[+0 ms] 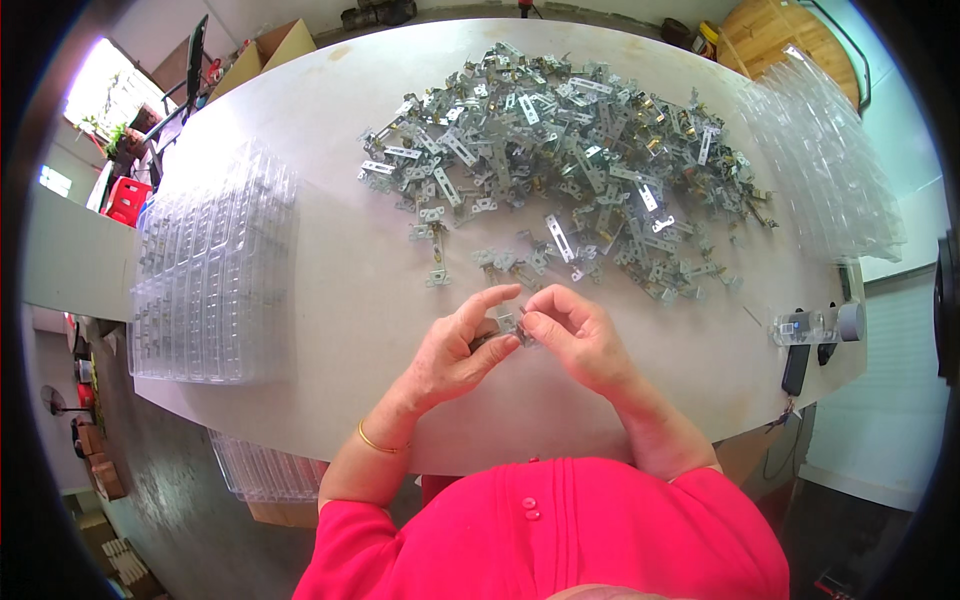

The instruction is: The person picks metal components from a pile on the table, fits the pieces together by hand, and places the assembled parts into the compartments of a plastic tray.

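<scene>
My left hand (462, 345) is closed round a small metal bracket (507, 324), its thumb and fingers curled about the part. On the other side of that piece, my right hand (578, 335) pinches with thumb and forefinger at the bracket's edge; whether a smaller part sits between those fingertips is hidden. Just beyond both hands spreads a big pile of silvery metal brackets (560, 150), some with brass-coloured bits. A few loose brackets (505, 264) lie at the pile's near edge, close to my fingertips.
Stacked clear plastic trays (215, 290) holding metal parts stand on the table's left. More clear trays (825, 160) lean at the far right. A plastic bottle (815, 326) and a dark phone-like object (796, 368) lie near the right edge of the pale table (350, 310).
</scene>
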Tool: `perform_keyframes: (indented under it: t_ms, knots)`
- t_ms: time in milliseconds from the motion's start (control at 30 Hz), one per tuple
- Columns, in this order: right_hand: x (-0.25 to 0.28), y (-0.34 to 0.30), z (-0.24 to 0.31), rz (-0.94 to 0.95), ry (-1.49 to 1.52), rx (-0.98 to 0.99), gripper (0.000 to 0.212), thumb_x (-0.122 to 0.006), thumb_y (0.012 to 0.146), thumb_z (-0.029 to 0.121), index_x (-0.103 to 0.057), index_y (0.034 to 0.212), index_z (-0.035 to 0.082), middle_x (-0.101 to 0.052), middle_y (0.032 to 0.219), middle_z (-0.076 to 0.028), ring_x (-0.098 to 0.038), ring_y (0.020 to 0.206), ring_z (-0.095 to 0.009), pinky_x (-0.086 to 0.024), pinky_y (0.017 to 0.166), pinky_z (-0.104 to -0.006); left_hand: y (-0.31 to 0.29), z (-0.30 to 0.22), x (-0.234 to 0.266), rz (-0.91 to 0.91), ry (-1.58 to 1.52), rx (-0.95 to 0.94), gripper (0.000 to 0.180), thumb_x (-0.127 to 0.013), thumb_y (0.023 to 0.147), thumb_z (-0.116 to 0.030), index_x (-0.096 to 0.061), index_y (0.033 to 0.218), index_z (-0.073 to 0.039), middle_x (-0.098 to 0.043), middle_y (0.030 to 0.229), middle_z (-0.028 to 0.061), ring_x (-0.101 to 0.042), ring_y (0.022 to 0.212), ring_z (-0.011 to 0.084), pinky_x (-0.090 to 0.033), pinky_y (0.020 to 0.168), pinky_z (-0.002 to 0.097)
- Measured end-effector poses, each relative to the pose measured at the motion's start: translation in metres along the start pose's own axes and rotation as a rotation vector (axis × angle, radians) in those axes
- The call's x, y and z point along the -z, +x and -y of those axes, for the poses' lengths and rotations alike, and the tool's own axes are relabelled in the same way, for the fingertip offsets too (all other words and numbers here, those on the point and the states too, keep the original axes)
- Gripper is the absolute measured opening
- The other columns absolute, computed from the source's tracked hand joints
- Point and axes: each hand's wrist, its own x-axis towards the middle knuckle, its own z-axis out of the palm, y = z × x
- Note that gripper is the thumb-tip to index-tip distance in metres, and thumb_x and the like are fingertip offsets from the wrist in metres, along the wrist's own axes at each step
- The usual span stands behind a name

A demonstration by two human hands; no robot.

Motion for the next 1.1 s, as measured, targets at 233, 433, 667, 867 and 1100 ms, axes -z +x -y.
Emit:
perform_keyframes:
  t_ms: [233,433,667,867,1100]
  knots:
    - [-0.007,-0.001,0.008,-0.108,0.156,0.280,0.006,-0.061,0.102,0.009,-0.060,0.106,0.005,-0.061,0.105,-0.001,-0.057,0.102,-0.007,-0.048,0.089,-0.0248,-0.002,-0.006,-0.001,0.033,-0.290,0.131,0.052,-0.065,0.100,-0.015,-0.044,0.147,-0.004,-0.048,0.063,-0.0051,-0.040,0.056,0.0053,-0.034,0.054,0.0239]
    - [-0.003,0.002,0.013,0.011,-0.317,0.501,0.010,-0.067,0.093,-0.001,-0.062,0.100,0.004,-0.065,0.119,-0.011,-0.063,0.110,-0.023,-0.049,0.093,-0.0326,0.003,-0.008,0.008,0.014,-0.497,0.258,0.050,-0.061,0.103,-0.026,-0.047,0.144,-0.001,-0.050,0.065,-0.0066,-0.042,0.053,0.0023,-0.029,0.046,0.0198]
    - [-0.006,0.014,0.012,-0.019,-0.514,0.661,0.012,-0.068,0.091,-0.002,-0.064,0.101,0.003,-0.068,0.112,-0.011,-0.067,0.098,-0.026,-0.054,0.084,-0.0335,0.009,0.000,0.015,0.096,-0.599,0.265,0.052,-0.047,0.108,-0.038,-0.049,0.142,0.002,-0.058,0.066,0.0013,-0.051,0.050,0.0080,-0.036,0.046,0.0209]
    - [-0.009,0.021,0.014,-0.123,0.093,0.330,0.006,-0.061,0.102,0.006,-0.063,0.106,0.002,-0.068,0.109,-0.006,-0.065,0.096,-0.013,-0.055,0.085,-0.0289,0.017,0.004,0.025,0.032,-0.963,0.211,0.055,-0.035,0.110,-0.040,-0.047,0.142,0.004,-0.069,0.093,0.0184,-0.067,0.065,0.0243,-0.053,0.066,0.0358]
    - [-0.006,0.046,0.023,-0.201,0.501,0.175,0.013,-0.058,0.105,0.015,-0.063,0.109,0.004,-0.068,0.106,-0.004,-0.065,0.098,-0.012,-0.057,0.089,-0.0301,0.039,-0.011,0.025,-0.212,-0.628,-0.116,0.044,-0.045,0.109,-0.024,-0.047,0.143,0.004,-0.061,0.132,0.0189,-0.058,0.123,0.0249,-0.048,0.102,0.0389]
